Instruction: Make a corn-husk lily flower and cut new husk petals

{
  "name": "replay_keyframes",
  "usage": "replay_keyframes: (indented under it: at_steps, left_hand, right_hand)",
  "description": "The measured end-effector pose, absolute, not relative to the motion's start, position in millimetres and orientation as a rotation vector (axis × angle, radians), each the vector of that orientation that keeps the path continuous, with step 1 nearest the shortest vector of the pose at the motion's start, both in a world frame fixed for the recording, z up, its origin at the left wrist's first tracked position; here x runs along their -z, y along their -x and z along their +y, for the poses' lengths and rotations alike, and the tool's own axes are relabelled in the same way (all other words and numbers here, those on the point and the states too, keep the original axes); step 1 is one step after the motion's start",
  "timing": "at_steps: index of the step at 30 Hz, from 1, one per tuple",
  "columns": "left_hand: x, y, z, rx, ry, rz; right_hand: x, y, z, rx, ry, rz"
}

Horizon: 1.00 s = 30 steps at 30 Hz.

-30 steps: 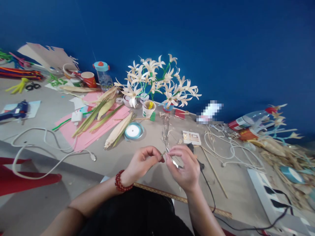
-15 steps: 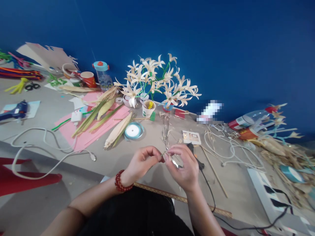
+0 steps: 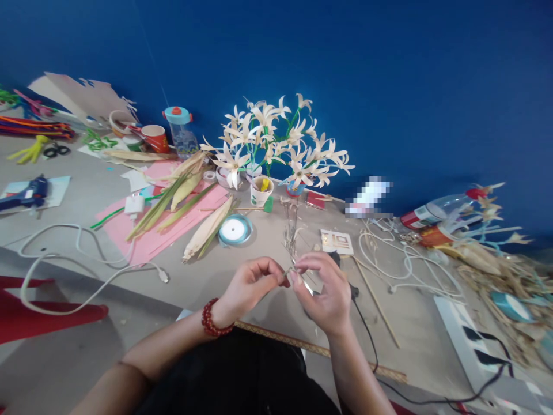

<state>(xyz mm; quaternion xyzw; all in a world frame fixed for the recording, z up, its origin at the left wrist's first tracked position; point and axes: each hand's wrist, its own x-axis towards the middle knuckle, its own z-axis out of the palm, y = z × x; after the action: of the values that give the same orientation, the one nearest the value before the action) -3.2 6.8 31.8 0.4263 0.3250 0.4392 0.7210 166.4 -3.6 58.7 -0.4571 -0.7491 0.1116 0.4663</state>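
In front of my body, my left hand [image 3: 254, 282], with a red bead bracelet [image 3: 209, 317] at its wrist, pinches a thin, pale strand [image 3: 288, 272]. My right hand [image 3: 327, 294] closes thumb and fingers on the same strand, and the fingertips of both hands almost meet. The strand is too small to make out its kind. Just beyond the fingers lies a bundle of thin stems [image 3: 291, 225]. A shiny metal piece [image 3: 308, 287] shows under my right hand, which partly hides a dark tool with a black cord [image 3: 362, 320].
White husk flowers [image 3: 265, 135] stand in cups along the blue wall. Corn husks [image 3: 185, 190] lie on pink paper [image 3: 118, 230] beside a ribbon spool [image 3: 234, 230]. A wooden stick [image 3: 377, 302], white cables [image 3: 412, 268] and a power strip [image 3: 464, 346] lie to the right.
Both hands keep their pinch on the strand. My right hand has shifted very slightly; everything else stays as it was.
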Motion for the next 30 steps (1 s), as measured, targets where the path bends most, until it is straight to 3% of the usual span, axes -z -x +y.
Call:
replay_keyframes:
  at_steps: [30]
  left_hand:
    - [-21.5, 5.4, 5.8, -0.968, -1.086, 0.734]
  right_hand:
    - [-63.9, -170.3, -1.6, -0.448, 1.196, -1.894]
